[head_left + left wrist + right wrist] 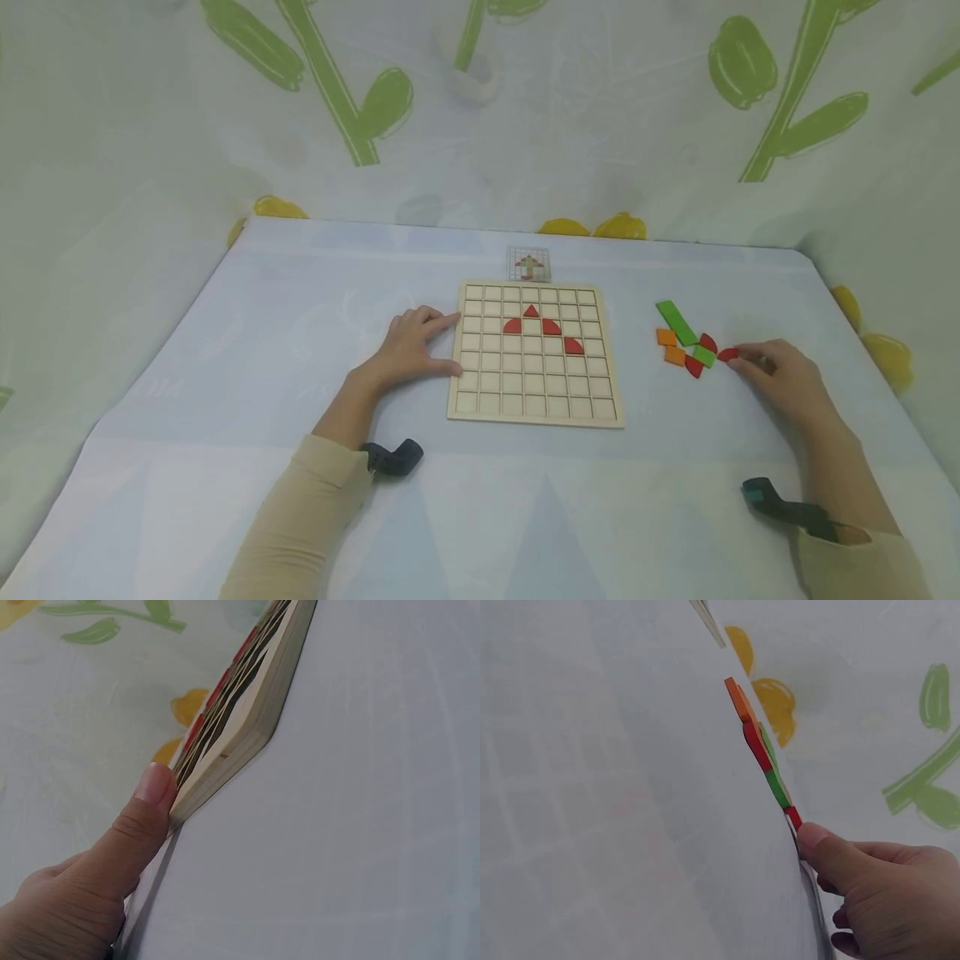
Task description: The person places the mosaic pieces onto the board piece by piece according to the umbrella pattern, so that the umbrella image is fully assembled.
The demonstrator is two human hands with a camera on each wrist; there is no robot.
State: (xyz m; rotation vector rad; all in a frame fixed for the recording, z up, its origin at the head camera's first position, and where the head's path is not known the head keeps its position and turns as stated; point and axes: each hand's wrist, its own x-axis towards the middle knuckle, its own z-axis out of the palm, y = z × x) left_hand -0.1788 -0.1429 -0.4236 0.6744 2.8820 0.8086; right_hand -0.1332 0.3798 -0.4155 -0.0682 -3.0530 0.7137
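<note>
A square wooden grid board (535,407) lies on the table, with several red pieces set in its cells: a triangle (531,312) and quarter-circles (573,346). My left hand (408,348) lies at the board's left edge, thumb and forefinger spread and touching it. In the left wrist view the thumb (124,840) rests against the board's rim (225,754). On the right, my right hand (787,379) pinches a red quarter-circle piece (727,355) between thumb and forefinger. The right wrist view shows that red piece (794,817) partly hidden by the thumb.
Left of my right hand lie a long green strip (677,323), orange squares (675,356), a green square (703,357) and red quarter-circles (693,367). A small pattern card (528,263) sits behind the board. A patterned curtain (570,125) hangs behind the table.
</note>
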